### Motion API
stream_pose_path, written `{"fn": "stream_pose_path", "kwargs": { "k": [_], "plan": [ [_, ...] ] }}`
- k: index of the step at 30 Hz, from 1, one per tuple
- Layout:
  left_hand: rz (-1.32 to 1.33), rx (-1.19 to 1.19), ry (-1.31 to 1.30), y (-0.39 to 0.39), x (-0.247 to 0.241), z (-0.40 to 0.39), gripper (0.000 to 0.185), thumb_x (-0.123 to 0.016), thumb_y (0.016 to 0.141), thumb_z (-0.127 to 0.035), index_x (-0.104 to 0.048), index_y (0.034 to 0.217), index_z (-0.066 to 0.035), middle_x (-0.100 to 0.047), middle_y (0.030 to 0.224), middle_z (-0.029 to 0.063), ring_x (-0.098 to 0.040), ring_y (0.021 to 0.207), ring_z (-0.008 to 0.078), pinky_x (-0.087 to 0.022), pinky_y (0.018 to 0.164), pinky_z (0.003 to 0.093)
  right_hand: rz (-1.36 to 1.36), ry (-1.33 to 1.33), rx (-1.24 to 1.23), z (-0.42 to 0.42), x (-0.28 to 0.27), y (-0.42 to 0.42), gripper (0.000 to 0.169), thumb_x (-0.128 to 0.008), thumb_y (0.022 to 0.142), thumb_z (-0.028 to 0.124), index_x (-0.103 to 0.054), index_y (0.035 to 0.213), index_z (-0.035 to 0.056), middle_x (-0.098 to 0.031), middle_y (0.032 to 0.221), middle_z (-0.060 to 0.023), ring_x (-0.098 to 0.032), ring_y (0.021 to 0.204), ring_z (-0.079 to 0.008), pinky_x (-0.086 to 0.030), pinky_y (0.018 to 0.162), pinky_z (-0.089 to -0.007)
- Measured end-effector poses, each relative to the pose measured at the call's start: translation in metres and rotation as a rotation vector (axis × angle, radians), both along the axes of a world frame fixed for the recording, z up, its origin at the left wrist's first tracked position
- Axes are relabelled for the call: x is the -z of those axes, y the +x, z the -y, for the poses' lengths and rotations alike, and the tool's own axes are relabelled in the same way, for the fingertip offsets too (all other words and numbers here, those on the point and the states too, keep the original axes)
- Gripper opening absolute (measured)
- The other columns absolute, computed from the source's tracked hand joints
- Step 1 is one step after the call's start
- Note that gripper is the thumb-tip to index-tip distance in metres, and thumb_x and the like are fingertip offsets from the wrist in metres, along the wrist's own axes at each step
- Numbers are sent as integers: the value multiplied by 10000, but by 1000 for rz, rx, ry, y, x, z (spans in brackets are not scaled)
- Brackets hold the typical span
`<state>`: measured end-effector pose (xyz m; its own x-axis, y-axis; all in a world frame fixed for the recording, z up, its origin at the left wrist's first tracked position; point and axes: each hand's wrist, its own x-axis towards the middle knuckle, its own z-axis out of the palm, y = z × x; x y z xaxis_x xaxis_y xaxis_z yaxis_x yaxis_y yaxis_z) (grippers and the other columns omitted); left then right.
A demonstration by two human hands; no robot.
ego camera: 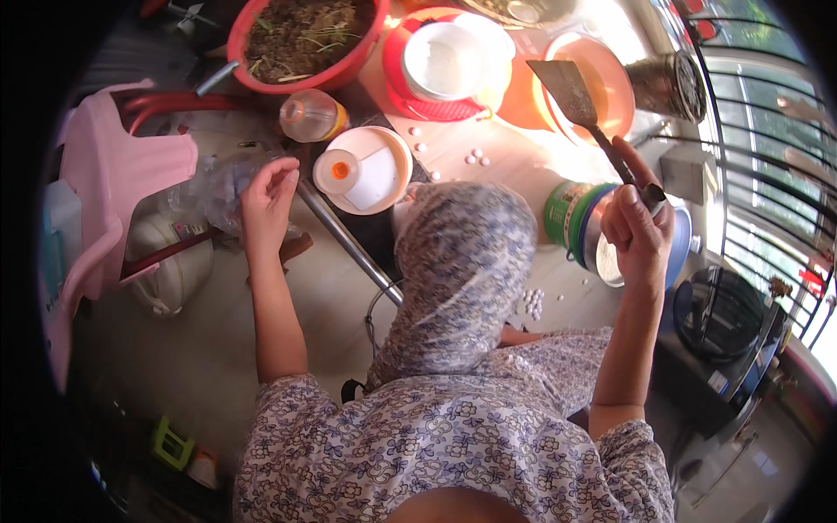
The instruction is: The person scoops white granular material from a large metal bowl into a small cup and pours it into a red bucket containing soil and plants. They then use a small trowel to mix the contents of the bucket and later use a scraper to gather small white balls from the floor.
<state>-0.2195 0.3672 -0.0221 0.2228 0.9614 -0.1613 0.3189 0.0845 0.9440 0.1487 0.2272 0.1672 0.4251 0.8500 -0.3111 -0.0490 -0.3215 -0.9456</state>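
My right hand (637, 225) grips a metal spatula (572, 98) by its short handle. The hollow handle end shows above my thumb, and the broad blade points up and to the left, in front of an orange bucket (618, 85). My left hand (269, 199) is raised with its fingers loosely curled, and nothing shows in it. Close by its fingertips are a clear plastic bottle (310, 116) and a pale round basin (399, 157), with a translucent container with an orange spot (337, 171) at the basin's left side.
White balls (477, 157) and more small balls (533, 304) lie on the floor. A red tub of soil (310, 46), a white bucket (441, 62) and a green-labelled container (567, 212) stand around. A pink plastic chair (124, 150) is left; a metal tube (346, 238) lies before me; window bars (752, 170) are right.
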Motion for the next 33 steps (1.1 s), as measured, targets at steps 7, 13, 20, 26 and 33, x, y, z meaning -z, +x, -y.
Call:
{"fn": "stream_pose_path", "kwargs": {
  "k": [7,13,20,26,33],
  "plan": [
    [166,12,94,53,-100,19,217,-549,913,-117,-594,1061,36,-641,974,113,-611,869,159,-480,809,277,382,-478,142,191,57,-24,527,-708,787,170,-522,1248,-4,-613,743,-19,-508,640,-65,-431,571,-227],
    [495,476,403,185,-217,29,242,-499,916,-78,-572,1086,78,-633,988,134,-609,908,174,-465,847,288,496,-677,104,280,121,-40,481,-652,799,392,-604,1158,76,-653,785,-188,-642,729,-314,-482,697,-388],
    [232,939,268,293,-169,88,226,-545,904,-105,-606,1071,33,-650,945,94,-623,855,146,-474,812,258,515,-637,95,310,174,-32,302,-690,748,242,-654,1012,98,-641,883,-118,-612,827,-313,-481,688,-402],
    [-96,943,189,313,-154,96,211,-593,870,-125,-624,1037,0,-645,870,43,-608,825,107,-473,762,230,332,-740,73,328,215,-20,277,-670,773,307,-632,798,33,-629,794,-160,-606,770,-327,-465,652,-417],
    [-213,1115,296,302,-203,122,332,-545,806,-99,-566,1078,91,-614,994,196,-587,935,256,-437,872,356,-185,-576,468,320,280,-42,219,-607,835,245,-639,877,32,-621,703,-92,-559,613,-141,-443,558,-288]
  ]
}}
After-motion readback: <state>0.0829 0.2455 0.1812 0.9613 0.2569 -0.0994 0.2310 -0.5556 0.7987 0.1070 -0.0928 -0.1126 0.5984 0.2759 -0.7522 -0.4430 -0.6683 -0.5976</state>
